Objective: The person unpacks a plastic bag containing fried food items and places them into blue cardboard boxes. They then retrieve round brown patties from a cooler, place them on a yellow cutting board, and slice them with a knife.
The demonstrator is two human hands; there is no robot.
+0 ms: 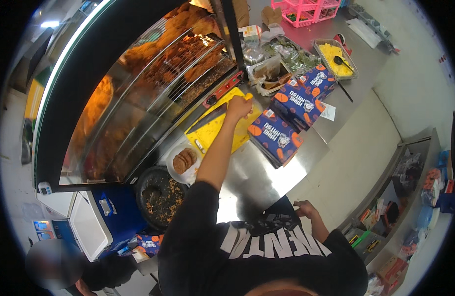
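On a yellow cutting board (209,135) lies a kitchen knife (207,119) with a dark blade and a yellow handle. My left hand (239,106) is closed around the handle, and the blade points down-left across the board. My right hand (306,209) hangs low by my body at the counter's front edge, its fingers curled; whether it holds anything is unclear. Below the board, a white plate (171,168) carries several brown round patties (184,160). Right of the board stand stacked blue printed cardboard boxes (275,135).
A lit glass display case (138,100) with fried food borders the board's left. A black pan (153,192) with crumbs stands below the plate. Behind the boxes are a sauce container (270,72) and a tub of yellow food (334,55). Another person (109,272) is at lower left.
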